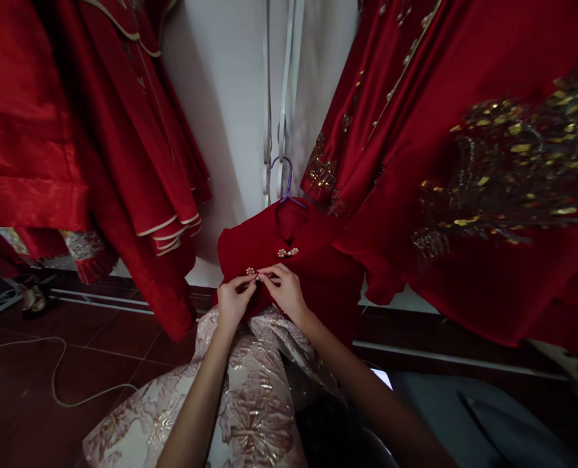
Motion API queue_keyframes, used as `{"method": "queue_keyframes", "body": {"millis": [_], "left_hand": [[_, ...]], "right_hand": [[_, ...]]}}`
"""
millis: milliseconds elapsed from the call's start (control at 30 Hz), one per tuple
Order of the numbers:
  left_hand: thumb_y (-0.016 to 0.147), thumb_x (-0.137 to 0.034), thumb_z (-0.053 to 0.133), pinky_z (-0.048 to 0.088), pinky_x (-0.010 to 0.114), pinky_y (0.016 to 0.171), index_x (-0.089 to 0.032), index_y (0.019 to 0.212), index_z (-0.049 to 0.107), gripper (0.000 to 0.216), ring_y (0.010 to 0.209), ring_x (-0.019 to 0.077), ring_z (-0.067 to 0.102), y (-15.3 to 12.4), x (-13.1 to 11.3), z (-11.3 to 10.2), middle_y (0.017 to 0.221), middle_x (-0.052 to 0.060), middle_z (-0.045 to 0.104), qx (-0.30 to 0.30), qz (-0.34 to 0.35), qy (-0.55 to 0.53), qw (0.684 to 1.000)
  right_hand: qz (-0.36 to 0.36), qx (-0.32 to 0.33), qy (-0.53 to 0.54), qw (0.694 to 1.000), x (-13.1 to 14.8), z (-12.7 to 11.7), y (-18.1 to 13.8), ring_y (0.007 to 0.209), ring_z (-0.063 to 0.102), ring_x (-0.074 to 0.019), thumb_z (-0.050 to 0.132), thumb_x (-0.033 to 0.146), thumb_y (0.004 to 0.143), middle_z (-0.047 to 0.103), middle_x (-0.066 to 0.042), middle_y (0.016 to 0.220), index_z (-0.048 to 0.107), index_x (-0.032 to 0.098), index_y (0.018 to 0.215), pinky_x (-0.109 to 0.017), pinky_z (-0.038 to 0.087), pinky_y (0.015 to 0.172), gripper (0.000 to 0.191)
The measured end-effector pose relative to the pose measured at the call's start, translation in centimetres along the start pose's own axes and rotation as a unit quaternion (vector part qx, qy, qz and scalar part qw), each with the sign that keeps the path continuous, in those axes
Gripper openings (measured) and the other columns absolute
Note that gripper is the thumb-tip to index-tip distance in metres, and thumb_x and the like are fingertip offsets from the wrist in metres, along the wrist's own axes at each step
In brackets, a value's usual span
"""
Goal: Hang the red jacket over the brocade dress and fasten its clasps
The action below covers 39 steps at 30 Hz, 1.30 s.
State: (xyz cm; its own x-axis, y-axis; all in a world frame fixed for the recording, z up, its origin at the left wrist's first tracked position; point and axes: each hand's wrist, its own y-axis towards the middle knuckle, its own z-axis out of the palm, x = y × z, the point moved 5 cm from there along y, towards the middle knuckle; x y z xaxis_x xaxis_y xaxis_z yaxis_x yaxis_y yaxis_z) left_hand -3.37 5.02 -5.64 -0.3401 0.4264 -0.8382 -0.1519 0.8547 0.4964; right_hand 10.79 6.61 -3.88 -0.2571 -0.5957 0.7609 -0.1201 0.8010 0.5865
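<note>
A red sleeveless garment (328, 279) hangs from a purple hanger (287, 188) in front of me. A jewelled fastener with pearl-like beads (287, 252) sits at its upper front. Lower down, my left hand (233, 302) and my right hand (286, 292) meet at a second jewelled fastener (250, 271). Both hands are closed in a pinch, fingertips nearly touching, and they cover part of that fastener. Below them, a pale pink and gold brocade cloth (259, 390) is draped over my lap and reaches up to the garment.
Red garments with cream piping (162, 162) hang at the left. More red clothes with gold sequins (517, 162) hang at the right. White metal rails (289, 71) run down the wall. A pale cable (59, 370) lies on the dark tiled floor; a grey padded object (464, 416) is at lower right.
</note>
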Motion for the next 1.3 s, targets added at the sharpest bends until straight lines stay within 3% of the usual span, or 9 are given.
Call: {"method": "queue_keyframes", "body": {"millis": [100, 200, 333, 467, 733, 867, 1067, 1200, 1300], "left_hand": [[0.076, -0.026, 0.059, 0.052, 0.027, 0.073, -0.017, 0.088, 0.066, 0.017, 0.077, 0.0148, 0.065, 0.0, -0.2, 0.2, 0.085, 0.004, 0.070, 0.018, -0.002, -0.019, 1.000], [0.077, -0.021, 0.056, 0.051, 0.028, 0.074, -0.017, 0.098, 0.057, 0.021, 0.081, 0.0143, 0.063, -0.8, -0.3, 0.2, 0.094, 0.006, 0.064, -0.018, 0.021, -0.021, 0.999], [0.073, -0.010, 0.052, 0.046, 0.036, 0.086, -0.019, 0.100, 0.052, 0.028, 0.095, 0.0187, 0.055, -3.1, 0.8, 0.1, 0.099, 0.007, 0.055, -0.066, 0.059, 0.089, 0.992], [0.068, -0.011, 0.057, 0.045, 0.038, 0.083, -0.018, 0.102, 0.051, 0.034, 0.094, 0.0211, 0.054, -4.5, 2.6, 0.4, 0.100, 0.008, 0.052, -0.039, 0.041, 0.149, 0.987], [0.075, -0.021, 0.055, 0.046, 0.031, 0.072, -0.018, 0.087, 0.054, 0.013, 0.076, 0.0169, 0.056, -4.8, 3.8, 0.5, 0.083, 0.004, 0.058, -0.023, -0.002, 0.150, 0.988], [0.076, -0.024, 0.055, 0.047, 0.029, 0.070, -0.017, 0.088, 0.058, 0.014, 0.073, 0.0153, 0.059, -5.0, 4.2, 0.1, 0.081, 0.003, 0.062, -0.037, -0.029, 0.099, 0.994], [0.071, -0.025, 0.061, 0.048, 0.028, 0.069, -0.016, 0.085, 0.061, 0.017, 0.067, 0.0138, 0.059, -5.0, 3.9, -0.1, 0.075, 0.002, 0.064, -0.064, -0.069, 0.025, 0.995], [0.068, -0.025, 0.063, 0.049, 0.027, 0.067, -0.015, 0.084, 0.061, 0.019, 0.065, 0.0132, 0.058, -4.8, 3.9, -0.2, 0.074, 0.002, 0.064, -0.068, -0.092, -0.005, 0.993], [0.067, -0.025, 0.063, 0.050, 0.028, 0.068, -0.015, 0.082, 0.061, 0.019, 0.066, 0.0137, 0.060, -4.7, 4.4, -0.4, 0.073, 0.003, 0.064, -0.074, -0.100, -0.031, 0.992]], "right_hand": [[0.011, 0.001, 0.005, 1.000, 0.0, -0.2, 0.0, 0.080, 0.064, -0.0135, 0.054, 0.028, 0.082, 0.065, -0.005, 0.090, 0.066, 0.019, 0.090, -0.026, 0.057, 0.069, 0.017], [0.043, 0.050, 0.029, 0.997, 0.1, -1.1, -0.1, 0.082, 0.065, -0.0141, 0.052, 0.028, 0.083, 0.068, -0.004, 0.093, 0.063, 0.020, 0.100, -0.028, 0.056, 0.073, 0.022], [0.084, 0.135, 0.005, 0.987, 0.3, -3.7, -1.2, 0.082, 0.066, -0.0165, 0.053, 0.028, 0.082, 0.070, -0.004, 0.092, 0.067, 0.020, 0.094, -0.031, 0.054, 0.074, 0.020], [0.116, 0.165, -0.070, 0.977, -0.4, -6.1, -3.0, 0.071, 0.065, -0.0162, 0.059, 0.029, 0.076, 0.071, -0.004, 0.081, 0.068, 0.019, 0.087, -0.030, 0.052, 0.067, 0.017], [0.105, 0.222, -0.193, 0.950, -1.9, -4.8, -5.0, 0.062, 0.060, -0.0141, 0.070, 0.025, 0.064, 0.064, -0.002, 0.067, 0.064, 0.019, 0.069, -0.024, 0.044, 0.057, 0.011], [0.124, 0.187, -0.156, 0.962, -1.6, -5.2, -4.8, 0.058, 0.061, -0.0143, 0.070, 0.029, 0.066, 0.066, -0.003, 0.065, 0.060, 0.018, 0.066, -0.023, 0.043, 0.051, 0.014], [0.210, 0.155, 0.085, 0.962, 0.6, -5.2, -4.1, 0.055, 0.064, -0.0147, 0.069, 0.034, 0.067, 0.067, -0.002, 0.063, 0.055, 0.017, 0.073, -0.026, 0.051, 0.053, 0.023], [0.176, 0.092, 0.150, 0.969, 2.3, -2.1, -2.6, 0.062, 0.066, -0.0158, 0.071, 0.036, 0.064, 0.068, -0.004, 0.072, 0.057, 0.017, 0.085, -0.028, 0.055, 0.057, 0.031], [0.159, 0.039, 0.134, 0.977, 0.5, 1.4, -2.4, 0.062, 0.065, -0.0148, 0.069, 0.036, 0.067, 0.067, -0.004, 0.073, 0.058, 0.016, 0.087, -0.027, 0.055, 0.057, 0.030]]}}
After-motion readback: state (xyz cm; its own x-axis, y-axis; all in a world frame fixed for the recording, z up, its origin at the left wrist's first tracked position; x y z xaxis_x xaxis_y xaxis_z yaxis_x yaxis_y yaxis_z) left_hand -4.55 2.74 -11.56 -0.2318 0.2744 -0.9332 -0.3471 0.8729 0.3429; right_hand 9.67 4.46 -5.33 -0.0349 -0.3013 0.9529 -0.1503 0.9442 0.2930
